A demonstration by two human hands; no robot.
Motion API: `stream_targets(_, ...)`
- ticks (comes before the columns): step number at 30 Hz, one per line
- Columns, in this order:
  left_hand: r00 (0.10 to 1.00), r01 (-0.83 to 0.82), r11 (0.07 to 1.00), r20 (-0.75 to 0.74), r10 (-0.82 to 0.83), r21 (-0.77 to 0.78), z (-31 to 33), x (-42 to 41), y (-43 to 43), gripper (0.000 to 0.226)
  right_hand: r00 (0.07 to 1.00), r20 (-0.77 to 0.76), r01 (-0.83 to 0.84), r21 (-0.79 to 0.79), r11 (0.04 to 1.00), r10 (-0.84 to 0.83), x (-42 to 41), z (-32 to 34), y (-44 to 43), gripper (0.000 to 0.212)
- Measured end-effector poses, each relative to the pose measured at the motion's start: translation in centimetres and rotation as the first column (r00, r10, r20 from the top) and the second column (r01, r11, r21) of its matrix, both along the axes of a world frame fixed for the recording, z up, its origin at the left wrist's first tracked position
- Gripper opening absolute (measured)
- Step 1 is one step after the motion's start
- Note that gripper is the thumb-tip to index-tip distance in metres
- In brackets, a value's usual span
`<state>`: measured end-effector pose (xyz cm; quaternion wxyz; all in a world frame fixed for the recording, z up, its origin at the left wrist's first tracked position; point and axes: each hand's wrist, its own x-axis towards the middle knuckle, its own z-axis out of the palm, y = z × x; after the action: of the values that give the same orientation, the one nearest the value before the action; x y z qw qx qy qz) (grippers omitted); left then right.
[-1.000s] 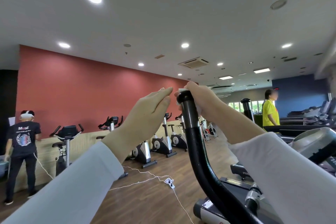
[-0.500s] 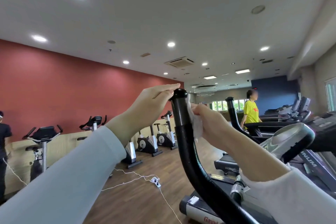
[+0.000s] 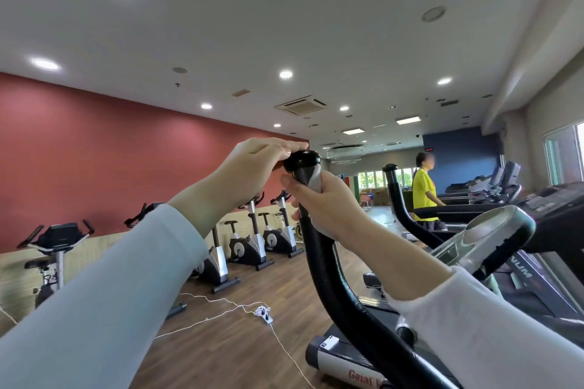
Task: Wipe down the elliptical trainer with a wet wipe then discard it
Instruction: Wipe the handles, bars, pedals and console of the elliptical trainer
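The elliptical trainer's black left handle [image 3: 330,275] curves up in front of me and ends in a round knob [image 3: 302,158]. My left hand [image 3: 252,172] grips that knob from the left, fingers lying over its top. Just below the knob, my right hand [image 3: 327,204] is closed around the shaft with the white wet wipe [image 3: 313,181] pressed between palm and handle. Only a strip of the wipe shows. The second black handle [image 3: 395,199] and the silver console [image 3: 491,230] stand to the right.
Several exercise bikes [image 3: 246,243] line the red wall at the left. A white power strip [image 3: 264,314] and its cable lie on the wood floor. A person in a yellow shirt [image 3: 425,193] stands by the treadmills [image 3: 537,208] at the right.
My right hand has slid with the wipe from the top of the knob down onto the shaft below it. My left hand now rests over the knob. My view has turned right.
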<state>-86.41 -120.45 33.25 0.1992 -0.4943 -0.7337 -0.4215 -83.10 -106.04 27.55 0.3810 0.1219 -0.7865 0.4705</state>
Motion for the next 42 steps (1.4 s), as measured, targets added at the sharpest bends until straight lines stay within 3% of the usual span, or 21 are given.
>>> stream_targets(2,1.0,-0.013,1.0,0.0,0.013,-0.009,0.2,0.0,-0.1,0.037,0.996,0.052,-0.062,-0.085,0.994,0.066,0.2,0.1,-0.1,0.059)
stream_targets(5,1.0,-0.012,1.0,-0.01,0.011,-0.016,0.1,0.3,-0.2,0.038,0.984,0.122,-0.106,-0.196,0.975,0.132,0.6,-0.2,-0.4,0.091)
stream_targets(6,1.0,-0.005,1.0,-0.011,0.005,-0.014,0.1,0.3,-0.2,0.038,0.983,0.106,-0.121,-0.238,0.964,0.15,0.6,-0.4,-0.4,0.093)
stream_targets(10,1.0,0.018,0.999,-0.013,-0.018,-0.028,0.0,-0.2,-0.2,0.038,0.923,0.096,-0.282,-0.492,0.824,0.373,1.2,-1.7,0.7,0.054)
stream_targets(12,1.0,0.02,1.0,-0.001,-0.02,-0.017,0.1,-0.5,-0.2,0.038,0.908,0.154,-0.294,-0.432,0.853,0.391,1.4,-2.2,2.1,0.048)
stream_targets(14,1.0,0.016,1.0,0.014,-0.016,-0.001,0.1,-0.5,-0.2,0.04,0.902,0.178,-0.326,-0.313,0.892,0.392,1.9,-2.3,3.0,0.028)
stream_targets(16,0.999,0.023,1.0,0.026,-0.024,0.009,-0.1,-0.6,-0.2,0.041,0.937,0.172,-0.288,-0.11,0.951,0.304,2.4,-2.5,2.8,0.019)
stream_targets(19,0.999,0.037,0.999,0.035,-0.038,0.01,0.0,-0.6,-0.2,0.041,0.997,0.069,0.029,0.164,0.986,-0.041,1.8,-2.8,1.2,0.023)
stream_targets(22,0.998,0.03,1.0,0.049,-0.03,0.001,0.4,-0.5,-0.2,0.041,0.961,-0.048,0.274,0.11,0.955,-0.271,0.4,-2.9,-0.5,0.036)
stream_targets(25,0.998,0.031,0.999,0.051,-0.032,0.005,0.4,-0.4,-0.1,0.038,0.933,-0.066,0.357,0.029,0.934,-0.355,-0.6,-2.1,-1.2,0.033)
stream_targets(27,0.997,0.04,0.999,0.066,-0.041,0.013,0.5,-0.3,0.0,0.037,0.956,0.011,0.294,-0.043,0.955,-0.294,-0.8,-0.8,-1.1,0.03)
stream_targets(29,0.997,0.051,0.999,0.065,-0.051,0.004,0.6,-0.3,-0.1,0.038,0.99,0.133,0.073,-0.21,0.975,-0.046,-0.3,0.7,-0.8,0.028)
stream_targets(31,0.996,0.051,0.999,0.075,-0.05,-0.011,0.7,-0.5,-0.2,0.041,0.93,0.223,-0.19,-0.39,0.901,0.293,0.1,1.5,-0.3,0.03)
stream_targets(34,0.997,0.024,0.999,0.07,-0.022,-0.037,0.9,-0.4,-0.2,0.042,0.859,0.246,-0.313,-0.441,0.841,0.449,0.1,1.9,0.3,0.033)
stream_targets(38,0.999,0.018,0.999,0.05,-0.015,-0.048,0.9,-0.2,-0.3,0.038,0.932,0.219,-0.179,-0.416,0.892,0.289,-0.3,1.5,-0.5,0.027)
stream_targets(40,0.999,0.004,0.999,0.034,-0.002,-0.046,0.8,-0.1,-0.3,0.037,0.987,0.159,0.051,-0.264,0.963,-0.009,-0.6,1.0,-1.1,0.021)
stream_targets(42,0.999,0.018,0.999,0.032,-0.017,-0.029,0.7,0.0,-0.3,0.037,0.958,0.015,0.286,-0.123,0.95,-0.286,-0.7,0.6,-1.5,0.018)
